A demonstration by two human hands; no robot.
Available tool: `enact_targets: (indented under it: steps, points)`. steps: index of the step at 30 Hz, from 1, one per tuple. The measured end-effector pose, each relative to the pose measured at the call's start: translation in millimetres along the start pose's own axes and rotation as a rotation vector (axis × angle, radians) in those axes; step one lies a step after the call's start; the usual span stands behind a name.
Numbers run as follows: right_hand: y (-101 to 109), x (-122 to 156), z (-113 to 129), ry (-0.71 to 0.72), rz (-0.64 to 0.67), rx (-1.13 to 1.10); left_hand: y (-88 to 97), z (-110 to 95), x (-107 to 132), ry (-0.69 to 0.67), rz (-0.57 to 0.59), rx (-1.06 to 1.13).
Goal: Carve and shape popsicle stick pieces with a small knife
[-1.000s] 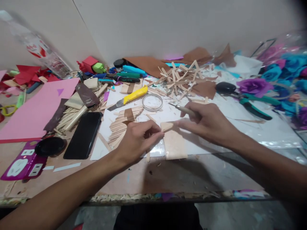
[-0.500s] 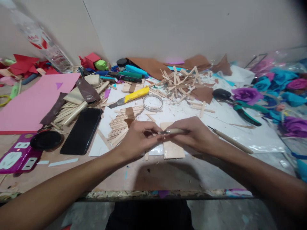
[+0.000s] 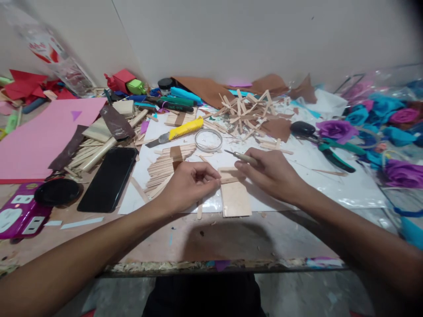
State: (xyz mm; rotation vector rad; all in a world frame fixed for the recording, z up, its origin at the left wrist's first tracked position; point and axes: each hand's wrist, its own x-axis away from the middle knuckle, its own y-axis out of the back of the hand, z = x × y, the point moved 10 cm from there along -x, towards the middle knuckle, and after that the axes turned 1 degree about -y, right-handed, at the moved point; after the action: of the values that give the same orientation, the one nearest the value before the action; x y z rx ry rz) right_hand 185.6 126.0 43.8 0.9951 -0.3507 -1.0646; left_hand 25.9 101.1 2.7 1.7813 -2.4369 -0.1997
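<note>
My left hand (image 3: pixel 198 181) is closed, thumb and fingertips pinching the left end of a pale, flat craft stick (image 3: pixel 231 178). A small dark mark shows on the stick near the fingertips. The stick lies across the upper part of a thin wooden board (image 3: pixel 236 200) on the white sheet. In my right hand (image 3: pixel 269 174) is a carving tool (image 3: pixel 246 158) with a wooden handle. Its thin metal tip points up and left, apart from the stick. The right fingers hide part of the handle and the stick's right end.
A yellow utility knife (image 3: pixel 185 128) and a clear ring-shaped tape roll (image 3: pixel 209 141) lie beyond my hands. Stacked craft sticks (image 3: pixel 167 165) and a black phone (image 3: pixel 109 180) are to the left. Green-handled pliers (image 3: pixel 337 156) and paper flowers (image 3: pixel 337 130) stand right; loose sticks (image 3: pixel 244 112) pile behind.
My right hand has drawn away up and right, apart from the left hand. The wood-handled tool that lay at the right no longer shows there. The stick in my left hand is now visible.
</note>
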Motion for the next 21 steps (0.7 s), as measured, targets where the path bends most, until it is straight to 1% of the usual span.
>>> enact_targets:
  steps: [4,8,10,13,15,17,21]
  points:
    - [9.7,-0.3,6.5,0.053,0.045,0.102,0.4,-0.6,1.6,-0.014,0.005,-0.092]
    - [6.1,3.9,9.9,0.103,0.155,0.229,5.2,5.2,3.0,-0.009,-0.036,-0.112]
    - [0.4,7.1,10.9,0.118,0.215,0.283,8.8,10.6,2.7,0.022,-0.06,-0.067]
    - [-10.9,13.2,16.6,0.159,0.283,0.344,12.2,20.2,1.4,0.115,-0.083,0.065]
    - [-15.5,16.6,23.3,0.197,0.276,0.367,13.8,22.0,0.9,0.15,-0.111,0.157]
    - [-16.2,18.6,29.3,0.219,0.231,0.377,12.8,22.0,1.4,0.173,-0.131,0.235]
    - [-14.4,18.4,31.9,0.206,0.154,0.431,6.0,20.6,6.2,0.199,-0.135,0.309]
